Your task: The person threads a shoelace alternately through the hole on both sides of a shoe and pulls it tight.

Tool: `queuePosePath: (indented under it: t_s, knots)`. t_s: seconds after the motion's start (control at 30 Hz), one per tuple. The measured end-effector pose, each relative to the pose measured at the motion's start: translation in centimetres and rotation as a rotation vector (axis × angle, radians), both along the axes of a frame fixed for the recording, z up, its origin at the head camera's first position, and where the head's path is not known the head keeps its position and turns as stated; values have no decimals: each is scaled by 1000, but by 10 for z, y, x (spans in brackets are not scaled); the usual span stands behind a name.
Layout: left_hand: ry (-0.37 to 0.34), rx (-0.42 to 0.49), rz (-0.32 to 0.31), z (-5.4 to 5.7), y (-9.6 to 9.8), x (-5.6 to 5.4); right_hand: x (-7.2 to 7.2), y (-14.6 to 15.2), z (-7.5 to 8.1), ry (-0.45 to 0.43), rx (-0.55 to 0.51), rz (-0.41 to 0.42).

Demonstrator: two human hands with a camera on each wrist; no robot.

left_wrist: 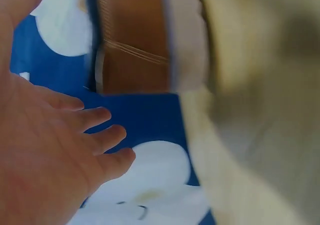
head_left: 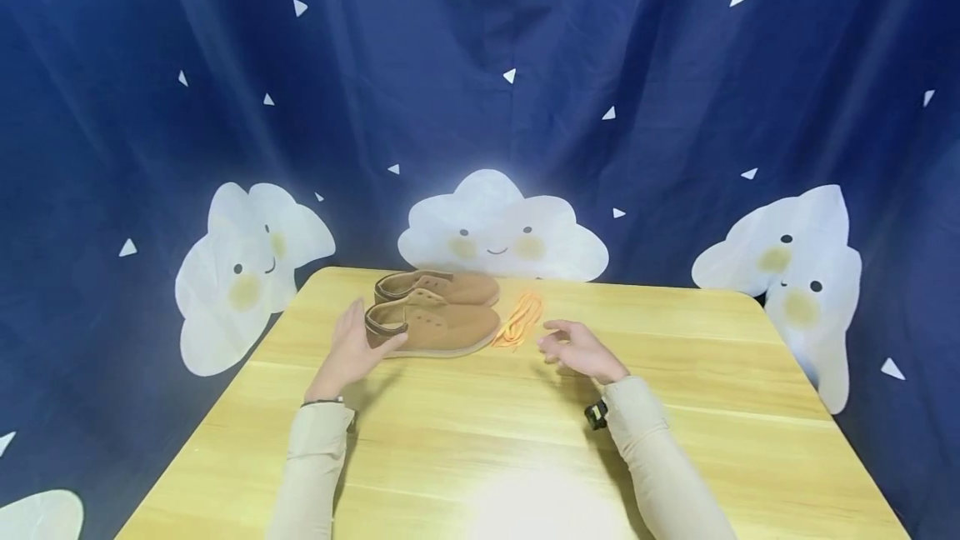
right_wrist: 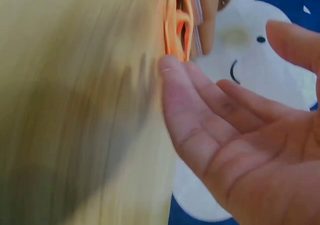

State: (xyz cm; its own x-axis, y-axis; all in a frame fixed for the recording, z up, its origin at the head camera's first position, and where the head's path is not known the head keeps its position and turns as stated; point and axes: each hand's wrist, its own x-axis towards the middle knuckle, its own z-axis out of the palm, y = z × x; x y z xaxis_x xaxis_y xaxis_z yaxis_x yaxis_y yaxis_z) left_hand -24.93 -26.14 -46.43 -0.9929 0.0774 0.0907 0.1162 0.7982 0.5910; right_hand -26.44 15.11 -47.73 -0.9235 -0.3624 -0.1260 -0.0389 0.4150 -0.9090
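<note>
Two brown lace-up shoes without laces stand side by side at the far middle-left of the table, toes to the right: a near shoe [head_left: 450, 328] and a far shoe [head_left: 474, 287]. Right beside their toes lies a bundle of orange shoelaces [head_left: 521, 322]. My left hand [head_left: 354, 348] is at the near shoe's heel, thumb and fingers spread wide; its palm faces the heel [left_wrist: 135, 67] in the left wrist view. To the right of the laces, my right hand [head_left: 577, 350] hovers with loosely bent fingers, holding nothing. Its fingertips [right_wrist: 172, 67] overlap the laces in the right wrist view.
The wooden table [head_left: 465, 423] reaches back to a dark blue curtain [head_left: 480, 107] printed with white clouds and small triangles. A bright glare lies on the table's near middle. A black device [head_left: 596, 415] is strapped at my right wrist.
</note>
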Motion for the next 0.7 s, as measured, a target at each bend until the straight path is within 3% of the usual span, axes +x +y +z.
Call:
queuePosePath:
  t_s: [0.23, 0.5, 0.7]
  knots:
    - [-120, 116, -18, -19, -16, -5, -19, -36, 4, 46, -59, -30]
    - [-40, 256, -126, -36, -21, -13, -36, -68, -3, 40, -13, -6]
    - [-117, 265, -91, -39, -26, -10, -41, -81, -12, 19, 42, -16]
